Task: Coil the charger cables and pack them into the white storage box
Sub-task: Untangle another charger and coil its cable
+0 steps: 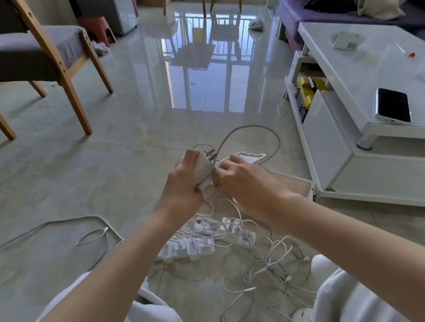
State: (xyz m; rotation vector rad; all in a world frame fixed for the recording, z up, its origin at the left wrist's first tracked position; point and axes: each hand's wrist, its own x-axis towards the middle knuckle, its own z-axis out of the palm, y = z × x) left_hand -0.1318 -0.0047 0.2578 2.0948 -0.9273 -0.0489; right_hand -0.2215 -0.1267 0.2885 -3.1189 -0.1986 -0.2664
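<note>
Currently both hands are up in front of the chest, over the floor. Left hand is wrapped round a white charger brick, prongs pointing up and away. Right hand sits just beside it, fingers curled, pinching the grey cable right at the brick; exact fingertip contact is hidden behind the hand. That cable runs out in one big loop beyond the hands and comes back toward them. White storage box is on the floor behind the right wrist, mostly hidden, only its right corner and a bit of the inside showing; can't tell what's in it. Cable tangle lies uncoiled on the floor between the knees, with power strips under its far edge. One more loose cable trails off left. Desk on the right, phone lying near its front edge.
</note>
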